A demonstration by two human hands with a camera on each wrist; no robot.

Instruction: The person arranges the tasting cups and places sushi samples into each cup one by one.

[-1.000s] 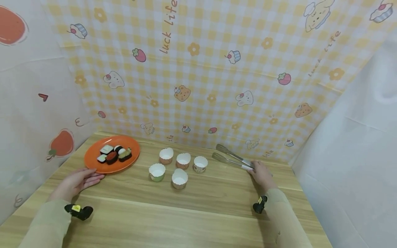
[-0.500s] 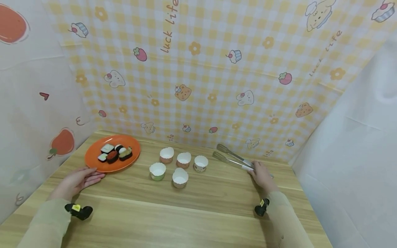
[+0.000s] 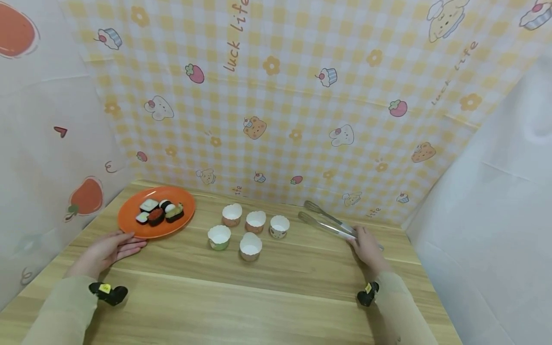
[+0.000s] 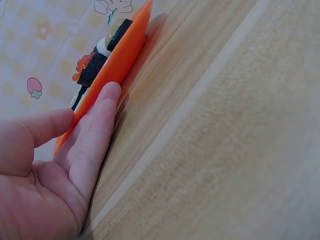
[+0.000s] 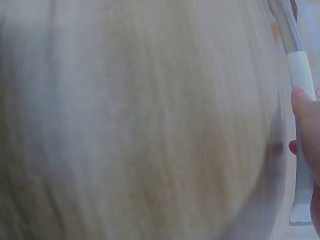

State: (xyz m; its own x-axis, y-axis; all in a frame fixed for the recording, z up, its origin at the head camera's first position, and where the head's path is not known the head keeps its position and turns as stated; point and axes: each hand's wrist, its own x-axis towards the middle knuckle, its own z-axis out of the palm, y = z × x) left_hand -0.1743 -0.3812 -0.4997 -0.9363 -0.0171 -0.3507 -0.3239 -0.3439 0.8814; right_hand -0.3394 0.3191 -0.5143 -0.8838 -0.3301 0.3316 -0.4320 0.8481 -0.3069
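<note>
My left hand (image 3: 108, 251) holds the near-left rim of an orange plate (image 3: 129, 223). In the left wrist view the thumb lies at the rim and the fingers (image 4: 92, 135) run straight beneath it. Several sushi pieces sit on the plate, among them one topped with red roe (image 4: 84, 65). At the right, my right hand (image 3: 368, 249) grips metal tongs (image 3: 321, 225) by their pale handles, the two arms spread and pointing to the back left. The right wrist view shows the thumb pressed along a white handle (image 5: 300, 75); much of that hand is out of frame.
Several paper baking cups (image 3: 250, 247) with white insides stand grouped between plate and tongs. A yellow checked cloth (image 3: 293, 110) hangs behind the wooden table (image 3: 207, 306), and pale cloths hang along its left and right sides.
My right hand has shifted slightly to the right and nearer, and the tongs have come with it. The left hand, plate and baking cups have stayed in place.
</note>
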